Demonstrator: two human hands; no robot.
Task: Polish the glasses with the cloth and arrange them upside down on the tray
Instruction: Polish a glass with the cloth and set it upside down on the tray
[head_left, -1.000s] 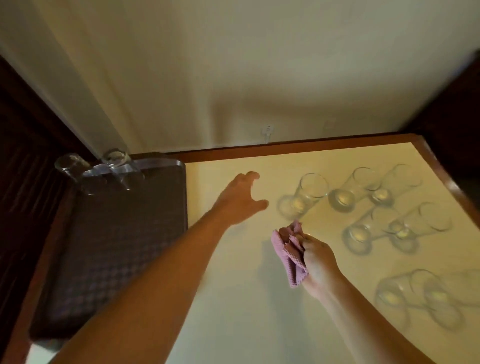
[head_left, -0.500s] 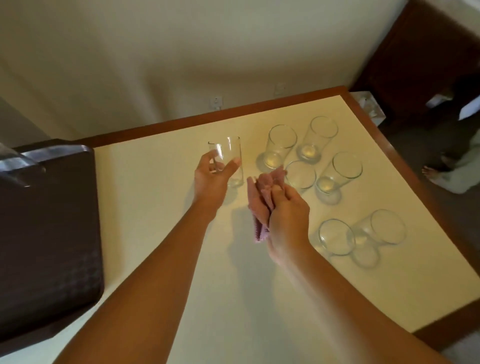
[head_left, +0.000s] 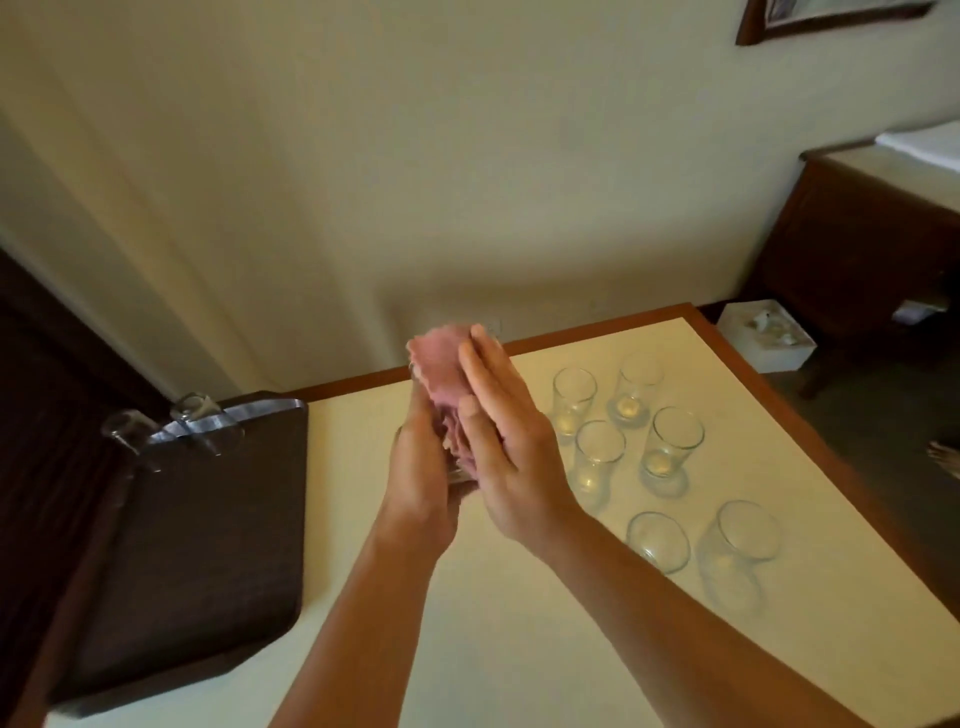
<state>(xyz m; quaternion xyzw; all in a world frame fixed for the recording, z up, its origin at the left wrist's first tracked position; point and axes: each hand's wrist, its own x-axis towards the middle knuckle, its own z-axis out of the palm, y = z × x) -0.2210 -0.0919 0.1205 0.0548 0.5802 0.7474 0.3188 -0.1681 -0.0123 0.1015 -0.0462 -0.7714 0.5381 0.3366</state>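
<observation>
Polishing is the step in hand. The left hand (head_left: 421, 467) wraps its grip around a glass (head_left: 457, 475) held up over the worktop (head_left: 519, 623), and the right hand (head_left: 498, 441) presses the pink cloth (head_left: 439, 364) against it with straight, flat fingers (the glass itself is almost wholly hidden between palms and cloth). Six glasses (head_left: 670, 447) stand upright to the right, unpolished by my reckoning. Two glasses (head_left: 200, 410) sit at the far edge of the dark tray (head_left: 197, 545) on the left. Next, I judge, comes wiping round the glass, turning it mouth down and carrying it left to the tray.
</observation>
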